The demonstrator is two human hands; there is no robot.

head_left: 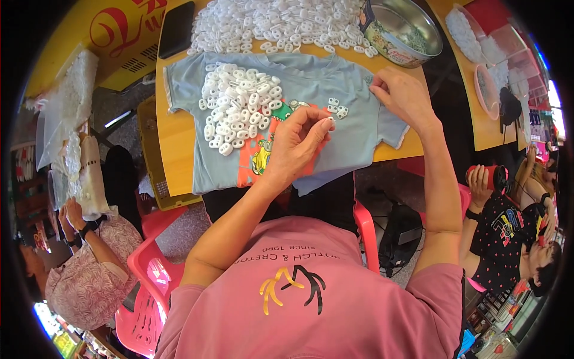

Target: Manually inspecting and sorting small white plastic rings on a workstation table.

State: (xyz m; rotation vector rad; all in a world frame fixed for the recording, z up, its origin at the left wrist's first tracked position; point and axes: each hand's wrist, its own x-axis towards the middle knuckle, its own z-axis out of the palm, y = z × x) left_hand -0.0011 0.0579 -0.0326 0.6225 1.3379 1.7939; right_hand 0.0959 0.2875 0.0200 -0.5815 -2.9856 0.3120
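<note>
My left hand [297, 143] is closed in a pinch above the light blue T-shirt [350, 140], a small white plastic piece showing at its fingertips. Left of it, on the shirt, lies a loose pile of white oval two-holed plastic pieces [239, 105]. A small cluster of similar pieces with darker, metal-looking holes [338, 108] sits between my hands. My right hand [402, 96] is at the shirt's right sleeve, thumb and fingers pressed together; whatever they hold is hidden. Some tiny greyish bits [368, 79] lie on the cloth by those fingertips.
The shirt covers a yellow table [176, 152]. A large heap of white pieces [275, 24] spreads along the far side, beside a dark phone-like slab [177, 29]. A round tin [406, 33] with small metallic bits stands far right. People sit at left and right; pink chairs [149, 269] are nearby.
</note>
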